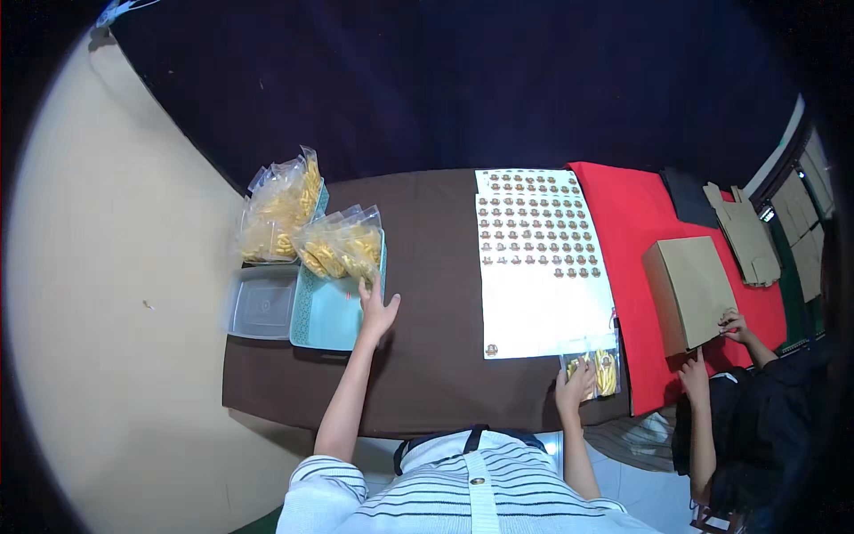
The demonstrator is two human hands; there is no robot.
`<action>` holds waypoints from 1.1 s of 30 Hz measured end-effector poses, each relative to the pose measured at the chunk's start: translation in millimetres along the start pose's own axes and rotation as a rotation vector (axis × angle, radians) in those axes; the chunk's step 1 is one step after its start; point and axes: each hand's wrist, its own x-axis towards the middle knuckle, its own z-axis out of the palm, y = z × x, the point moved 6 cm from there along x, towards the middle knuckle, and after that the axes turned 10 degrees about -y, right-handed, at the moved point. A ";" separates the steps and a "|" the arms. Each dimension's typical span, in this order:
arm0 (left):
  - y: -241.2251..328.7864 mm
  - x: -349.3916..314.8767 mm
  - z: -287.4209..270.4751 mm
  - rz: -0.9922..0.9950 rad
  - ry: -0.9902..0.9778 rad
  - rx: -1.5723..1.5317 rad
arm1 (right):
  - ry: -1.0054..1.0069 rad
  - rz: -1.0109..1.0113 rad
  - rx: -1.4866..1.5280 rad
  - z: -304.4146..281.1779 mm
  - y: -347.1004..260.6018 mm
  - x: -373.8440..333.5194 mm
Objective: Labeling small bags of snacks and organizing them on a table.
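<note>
My left hand (380, 311) reaches to the teal basket (334, 322), its thumb apart and its fingertips touching the lower edge of the bagged yellow snacks (342, 245). These clear bags lie stacked at the basket's far end. My right hand (576, 383) holds a clear bag of yellow snack sticks (606, 371) near the table's front edge. That bag overlaps the lower right corner of the white sticker sheet (543, 311). Small round brown stickers fill the sheet's far part in rows, with a single one at its lower left corner.
More snack bags (280, 214) fill another basket at the far left, behind a clear plastic tub (262, 303). On the red cloth (614, 267) at right, a co-worker's hands (696, 381) touch a brown cardboard box (694, 289). Flattened cardboard (745, 233) lies beyond it.
</note>
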 end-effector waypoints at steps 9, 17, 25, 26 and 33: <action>-4.2 19.4 10.8 0.015 0.022 0.023 | -0.002 0.005 0.026 4.1 13.1 -8.1; 69.6 -18.9 -13.8 0.225 0.142 0.058 | 0.034 -0.020 0.049 -1.7 -2.0 -4.7; 125.3 -74.0 -11.2 0.209 -0.073 -0.658 | -0.367 -0.140 0.469 36.3 -31.5 10.4; 134.0 -81.3 -8.5 0.204 -0.124 -0.828 | -0.477 -0.074 0.764 41.7 -45.1 6.8; 145.6 -108.2 8.6 0.101 -0.364 -1.067 | -1.172 0.129 1.668 -9.2 -162.1 -34.8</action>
